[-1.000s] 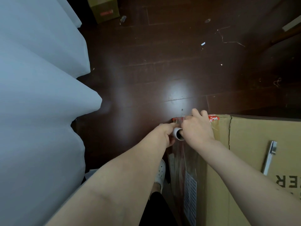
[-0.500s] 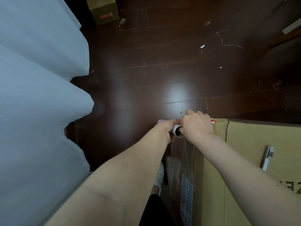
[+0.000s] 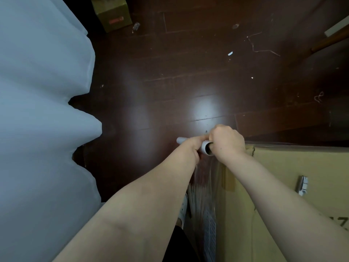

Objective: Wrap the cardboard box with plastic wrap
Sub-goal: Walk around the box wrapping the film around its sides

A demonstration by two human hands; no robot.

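the big cardboard box (image 3: 283,186) fills the near right side. the roll of plastic wrap (image 3: 204,146) is just past the box's top corner. the left hand (image 3: 190,148) and the right hand (image 3: 226,142) both curl their fingers tight round the roll. a clear sheet (image 3: 205,182) runs from the roll down the box's side. the sheet looks thin, stretchy and sticky, so it could tear or bunch up. i think it is best to hold the hard roll at its two ends, not the soft sheet.
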